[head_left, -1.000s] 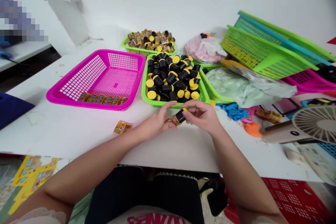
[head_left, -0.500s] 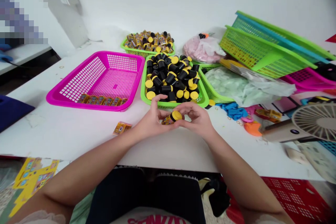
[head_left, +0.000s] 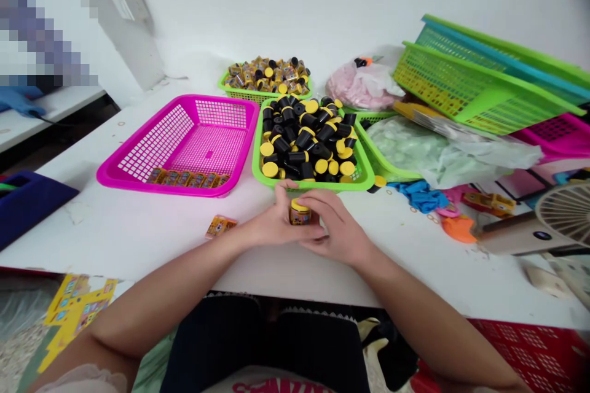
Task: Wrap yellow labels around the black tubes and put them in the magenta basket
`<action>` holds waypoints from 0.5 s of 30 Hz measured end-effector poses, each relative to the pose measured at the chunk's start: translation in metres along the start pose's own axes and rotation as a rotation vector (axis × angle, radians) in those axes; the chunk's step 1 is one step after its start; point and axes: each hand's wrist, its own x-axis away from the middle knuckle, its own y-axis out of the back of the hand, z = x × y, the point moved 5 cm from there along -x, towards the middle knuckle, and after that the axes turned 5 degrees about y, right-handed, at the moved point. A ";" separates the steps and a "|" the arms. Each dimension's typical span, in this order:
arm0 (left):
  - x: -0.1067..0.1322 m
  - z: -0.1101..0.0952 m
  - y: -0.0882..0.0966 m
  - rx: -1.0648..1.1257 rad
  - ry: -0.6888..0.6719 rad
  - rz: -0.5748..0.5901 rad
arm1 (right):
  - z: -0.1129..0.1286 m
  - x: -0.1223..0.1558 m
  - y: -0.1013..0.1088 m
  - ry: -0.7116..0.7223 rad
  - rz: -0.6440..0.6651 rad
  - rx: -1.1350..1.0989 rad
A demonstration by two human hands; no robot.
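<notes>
L hand (head_left: 275, 222) + R hand (head_left: 338, 227) both grasp small yellow-capped cyl. w/ printed wrap (head_left: 300, 214), just above white tabletop (head_left: 152, 227). Change: cyl. now approx. upright, cap up; was tilted a moment ago. Prob. means wrap sits fully round body. Beyond L wrist: flat yellow-orange printed piece (head_left: 221, 226). Farther: magenta mesh plastic basket (head_left: 161, 189), bright-green plastic basket (head_left: 318, 185) of yellow-capped black cyls (head_left: 326, 131).
</notes>
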 end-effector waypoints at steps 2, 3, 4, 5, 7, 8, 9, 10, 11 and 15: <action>0.003 0.003 -0.005 0.011 0.038 0.031 | 0.003 0.001 -0.002 -0.002 -0.020 -0.005; 0.004 0.003 -0.006 0.041 0.050 0.047 | 0.004 0.001 -0.003 -0.008 -0.031 -0.006; 0.005 0.002 -0.007 0.070 0.059 0.065 | 0.005 0.001 -0.003 -0.015 -0.042 -0.006; 0.005 0.001 -0.008 0.090 0.065 0.083 | 0.006 0.001 -0.003 -0.020 -0.048 -0.009; 0.006 -0.003 -0.007 0.089 0.050 0.093 | 0.008 0.001 -0.004 -0.010 -0.052 -0.014; 0.007 -0.004 -0.006 0.070 0.035 0.087 | 0.009 0.002 -0.004 0.005 -0.050 -0.010; 0.007 -0.006 -0.005 0.043 0.023 0.080 | 0.009 0.002 -0.004 0.025 -0.047 -0.001; 0.007 -0.006 -0.004 0.010 0.010 0.072 | 0.009 0.003 -0.005 0.045 -0.044 0.014; 0.007 -0.007 -0.003 -0.027 -0.008 0.057 | 0.009 0.004 -0.005 0.062 -0.043 0.030; 0.005 -0.009 -0.002 -0.150 -0.168 -0.025 | 0.006 0.007 -0.005 0.121 -0.018 0.085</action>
